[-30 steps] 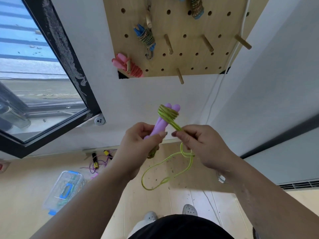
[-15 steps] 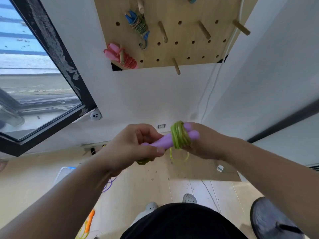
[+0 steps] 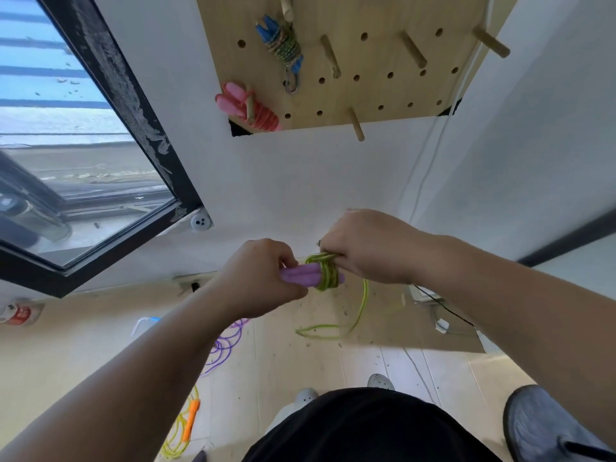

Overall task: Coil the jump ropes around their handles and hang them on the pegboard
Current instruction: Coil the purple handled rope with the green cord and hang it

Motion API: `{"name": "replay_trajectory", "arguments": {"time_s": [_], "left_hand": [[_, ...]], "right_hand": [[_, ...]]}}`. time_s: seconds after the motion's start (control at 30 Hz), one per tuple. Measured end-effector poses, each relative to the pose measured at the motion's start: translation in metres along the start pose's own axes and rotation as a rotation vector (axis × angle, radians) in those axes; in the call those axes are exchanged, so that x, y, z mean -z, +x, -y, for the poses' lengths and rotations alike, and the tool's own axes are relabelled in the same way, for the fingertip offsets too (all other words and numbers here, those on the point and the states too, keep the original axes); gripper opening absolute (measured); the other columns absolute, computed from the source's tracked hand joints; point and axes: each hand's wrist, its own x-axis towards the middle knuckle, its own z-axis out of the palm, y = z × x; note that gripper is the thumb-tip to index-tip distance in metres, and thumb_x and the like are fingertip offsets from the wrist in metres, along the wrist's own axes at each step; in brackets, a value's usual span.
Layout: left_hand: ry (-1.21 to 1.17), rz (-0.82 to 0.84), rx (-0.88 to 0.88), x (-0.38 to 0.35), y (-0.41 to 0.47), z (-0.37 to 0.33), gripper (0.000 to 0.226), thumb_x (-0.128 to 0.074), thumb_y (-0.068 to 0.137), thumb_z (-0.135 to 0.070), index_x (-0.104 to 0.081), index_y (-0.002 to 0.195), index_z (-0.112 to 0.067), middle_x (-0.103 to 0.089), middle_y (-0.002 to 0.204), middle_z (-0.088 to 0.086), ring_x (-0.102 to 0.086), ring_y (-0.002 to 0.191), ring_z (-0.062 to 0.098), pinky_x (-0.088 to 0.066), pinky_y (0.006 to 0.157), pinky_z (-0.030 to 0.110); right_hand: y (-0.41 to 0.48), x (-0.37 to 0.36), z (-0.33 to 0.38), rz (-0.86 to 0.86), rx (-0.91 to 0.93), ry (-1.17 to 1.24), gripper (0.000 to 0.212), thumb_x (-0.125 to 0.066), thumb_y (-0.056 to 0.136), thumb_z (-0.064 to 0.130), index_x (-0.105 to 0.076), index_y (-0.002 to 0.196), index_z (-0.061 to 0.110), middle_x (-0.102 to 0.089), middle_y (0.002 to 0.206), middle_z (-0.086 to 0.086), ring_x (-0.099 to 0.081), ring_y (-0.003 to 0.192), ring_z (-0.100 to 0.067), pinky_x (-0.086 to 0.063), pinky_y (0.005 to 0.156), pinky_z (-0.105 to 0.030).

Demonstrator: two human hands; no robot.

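My left hand [image 3: 258, 276] grips the two purple handles [image 3: 301, 275] of a jump rope, held level in front of me. Several turns of its green rope [image 3: 325, 271] are wound round the handles' right end. My right hand [image 3: 370, 250] holds the rope just above the coil, fingers curled over it. The loose tail [image 3: 361, 306] hangs down in a loop toward the floor. The wooden pegboard [image 3: 383, 61] is on the wall above, with a pink coiled rope [image 3: 248, 110] and a blue-handled coiled rope [image 3: 283, 48] hung on pegs.
Bare wooden pegs [image 3: 355, 123] stick out of the board's middle and right. On the floor lie a purple rope [image 3: 226, 345], a yellow rope with orange handles [image 3: 186, 425] and a clear plastic box [image 3: 143, 325]. A window [image 3: 83, 161] fills the left.
The handles went from upright to level. My right hand moved from below the coil, round behind the handles' tips, to above it, carrying the rope round the handles. The hanging tail is shorter than at first.
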Motion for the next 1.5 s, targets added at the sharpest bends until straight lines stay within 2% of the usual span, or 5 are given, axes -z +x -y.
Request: {"name": "replay_trajectory", "arguments": {"time_s": [0.27,0.4,0.8,1.33,1.5], "left_hand": [[-0.119,-0.321,0.064,-0.019,0.012,-0.007,0.030,-0.075,0.081,-0.038,-0.068,0.106,-0.023,-0.067,0.083,-0.006,-0.061,0.077,0.019,-0.048,0.067,0.029],[-0.168,-0.246,-0.032,-0.017,0.020,-0.032,0.070,-0.069,0.089,-0.037,-0.034,0.146,-0.056,-0.064,0.087,-0.008,-0.059,0.080,0.017,-0.048,0.072,0.032],[0.127,-0.554,-0.111,-0.042,0.057,-0.090,0.059,-0.074,0.088,-0.028,-0.054,0.142,-0.042,-0.052,0.078,-0.004,-0.049,0.069,0.023,-0.036,0.061,0.030],[0.130,-0.526,0.207,-0.093,0.078,-0.147,0.052,-0.068,0.091,-0.035,-0.056,0.140,-0.047,-0.056,0.083,-0.001,-0.057,0.082,0.027,-0.045,0.068,0.034],[0.195,-0.489,0.228,-0.096,0.083,-0.160,0.050,-0.065,0.093,-0.037,-0.056,0.141,-0.044,-0.057,0.086,0.000,-0.058,0.086,0.029,-0.047,0.069,0.035]], "right_hand": [[-0.028,-0.004,0.002,-0.138,-0.333,0.409,0.021,-0.052,0.102,0.025,-0.052,0.122,0.030,-0.058,0.092,0.010,-0.055,0.084,-0.013,-0.042,0.069,-0.030],[-0.041,-0.015,-0.011,-0.245,-0.451,0.627,0.017,-0.051,0.103,0.027,-0.054,0.118,0.033,-0.055,0.095,0.008,-0.054,0.083,-0.009,-0.039,0.067,-0.025],[-0.093,-0.038,-0.100,-0.396,-0.462,0.689,0.008,-0.068,0.087,0.040,-0.062,0.091,0.040,-0.056,0.086,0.013,-0.055,0.081,-0.005,-0.049,0.074,-0.030],[-0.155,-0.086,-0.210,-0.556,-0.548,1.385,0.025,-0.058,0.101,0.016,-0.075,0.090,0.031,-0.057,0.066,0.008,-0.050,0.066,-0.016,-0.044,0.071,-0.040],[-0.162,-0.095,-0.226,-0.653,-0.534,1.616,0.028,-0.052,0.103,0.010,-0.073,0.090,0.023,-0.065,0.080,-0.001,-0.059,0.085,-0.022,-0.048,0.093,-0.045]]}}
